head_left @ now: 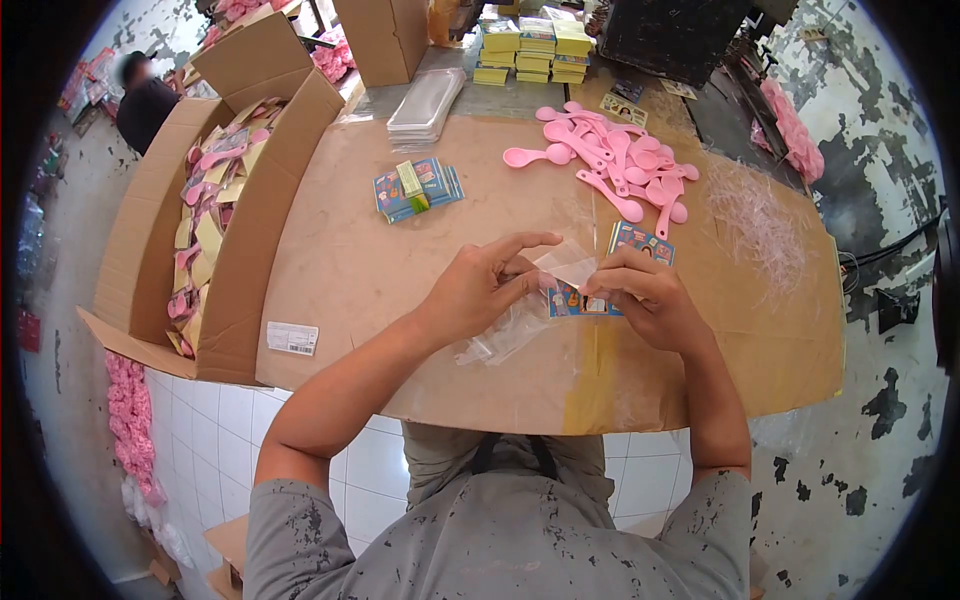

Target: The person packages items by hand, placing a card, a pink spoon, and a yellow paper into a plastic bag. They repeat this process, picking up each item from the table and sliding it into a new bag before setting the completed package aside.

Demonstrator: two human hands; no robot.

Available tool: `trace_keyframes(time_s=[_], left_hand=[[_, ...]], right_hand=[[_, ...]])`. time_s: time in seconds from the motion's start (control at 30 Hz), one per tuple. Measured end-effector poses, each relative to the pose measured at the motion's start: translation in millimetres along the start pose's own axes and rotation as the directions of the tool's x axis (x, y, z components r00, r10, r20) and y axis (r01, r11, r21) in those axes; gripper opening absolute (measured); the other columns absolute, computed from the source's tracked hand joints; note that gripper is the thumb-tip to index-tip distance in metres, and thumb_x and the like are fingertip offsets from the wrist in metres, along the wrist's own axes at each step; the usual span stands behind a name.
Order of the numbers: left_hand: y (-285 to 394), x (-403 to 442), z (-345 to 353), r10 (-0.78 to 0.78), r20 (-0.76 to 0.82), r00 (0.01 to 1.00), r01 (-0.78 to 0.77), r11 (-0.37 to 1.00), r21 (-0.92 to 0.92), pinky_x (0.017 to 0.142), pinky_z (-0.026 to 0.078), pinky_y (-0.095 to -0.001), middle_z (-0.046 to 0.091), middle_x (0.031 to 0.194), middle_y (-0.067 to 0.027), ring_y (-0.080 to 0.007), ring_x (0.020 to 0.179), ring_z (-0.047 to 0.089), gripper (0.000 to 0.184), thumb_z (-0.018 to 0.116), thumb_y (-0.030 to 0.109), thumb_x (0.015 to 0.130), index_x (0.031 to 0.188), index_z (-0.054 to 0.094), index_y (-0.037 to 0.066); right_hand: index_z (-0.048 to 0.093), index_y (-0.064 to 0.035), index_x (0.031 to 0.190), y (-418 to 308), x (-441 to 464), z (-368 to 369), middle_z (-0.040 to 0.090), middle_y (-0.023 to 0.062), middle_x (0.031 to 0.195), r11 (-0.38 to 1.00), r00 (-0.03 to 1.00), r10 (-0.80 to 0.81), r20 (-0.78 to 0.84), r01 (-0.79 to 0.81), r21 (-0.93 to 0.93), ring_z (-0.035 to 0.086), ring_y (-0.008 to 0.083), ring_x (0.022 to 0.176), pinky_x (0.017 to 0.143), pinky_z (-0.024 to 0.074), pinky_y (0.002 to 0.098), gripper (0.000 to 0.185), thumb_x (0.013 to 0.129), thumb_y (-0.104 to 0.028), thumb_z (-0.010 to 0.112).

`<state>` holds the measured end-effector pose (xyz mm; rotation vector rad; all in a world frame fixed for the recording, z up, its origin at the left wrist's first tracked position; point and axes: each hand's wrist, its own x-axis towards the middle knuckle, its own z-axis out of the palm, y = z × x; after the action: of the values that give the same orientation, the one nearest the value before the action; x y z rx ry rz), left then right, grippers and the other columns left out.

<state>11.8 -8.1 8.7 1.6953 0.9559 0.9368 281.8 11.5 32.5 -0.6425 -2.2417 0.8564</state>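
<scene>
Hands close together over the cardboard tabletop [360, 270], near your side of it, and you've got a piece of clear plastic [570, 262] stretched between them. Your left hand [478, 285] has it in a narrow pinch of thumb and fingertips, index finger sticking out across the top. Your right hand [655, 300] grips the other side with bent fingers, also narrow. Looks like a small bag to me, but it's so see-through that I wouldn't swear to it.

Right below the plastic you've got a blue printed card [572, 301], partly hidden by your right fingers, and more blue cards [628, 236] poke out just past that hand. Some loose, crumpled clear wrap [500, 338] lies beside your left wrist.

Further up you've got a pile of pink spoons [620, 155] to the right, a banded bundle of blue cards [410, 190] to the left, and a stack of clear sleeves [425, 108] behind that bundle. Your big open carton [250, 240] on the left is loaded with pink spoons and cards. Stringy clear shreds [755, 225] sit over at the right, and yellow-edged stacks [535, 45] stand at the back.
</scene>
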Motion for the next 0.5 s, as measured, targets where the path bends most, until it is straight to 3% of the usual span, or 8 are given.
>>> trace_keyframes(time_s=[0.17, 0.27, 0.37, 0.5], left_hand=[[6.0, -0.9, -0.2, 0.009, 0.040, 0.999, -0.008, 1.000, -0.019, 0.072, 0.055, -0.0243, 0.080, 0.101, -0.0123, -0.0078, 0.088, 0.072, 0.050, 0.070, 0.005, 0.099, 0.147, 0.056, 0.007], [1.0, -2.1, 1.1, 0.158, 0.084, 0.984, -0.171, 0.970, 0.172, 0.076, 0.057, -0.0254, 0.080, 0.103, -0.0127, -0.0115, 0.090, 0.075, 0.051, 0.071, 0.004, 0.098, 0.146, 0.056, 0.007], [2.3, -3.4, 4.1, 0.091, 0.106, 0.990, -0.107, 0.981, 0.162, 0.081, 0.059, -0.0272, 0.079, 0.103, -0.0131, -0.0140, 0.092, 0.076, 0.053, 0.073, 0.004, 0.097, 0.146, 0.056, 0.008], [4.2, -3.3, 6.1, -0.019, 0.069, 0.997, 0.019, 1.000, -0.010, 0.081, 0.059, -0.0277, 0.079, 0.103, -0.0131, -0.0123, 0.095, 0.074, 0.053, 0.072, 0.005, 0.098, 0.147, 0.054, 0.007]], right_hand=[[0.072, -0.0004, 0.111, 2.8, -0.4, -0.1, 0.067, 0.0115, 0.102, 1.000, 1.000, -0.004, 0.001, 0.004, 0.010, 0.070, 0.0243, 0.092, 0.080, 0.0571, 0.0358, 0.028, 0.089, 0.014, 0.062], [0.073, -0.0004, 0.111, -2.6, 2.6, 3.1, 0.067, 0.0112, 0.102, 0.998, 0.998, 0.060, 0.009, -0.060, 0.013, 0.070, 0.0243, 0.091, 0.080, 0.0570, 0.0347, 0.027, 0.088, 0.012, 0.064], [0.073, -0.0007, 0.112, 0.3, 3.5, 9.4, 0.068, 0.0096, 0.104, 0.996, 0.997, 0.082, -0.008, -0.082, -0.040, 0.070, 0.0208, 0.093, 0.082, 0.0567, 0.0327, 0.024, 0.091, 0.009, 0.066], [0.067, 0.0008, 0.122, 12.3, -0.4, 36.5, 0.071, 0.0090, 0.110, 0.932, 0.939, 0.246, -0.239, -0.162, 0.324, 0.069, 0.0149, 0.101, 0.084, 0.0566, 0.0308, 0.025, 0.097, 0.003, 0.066]])
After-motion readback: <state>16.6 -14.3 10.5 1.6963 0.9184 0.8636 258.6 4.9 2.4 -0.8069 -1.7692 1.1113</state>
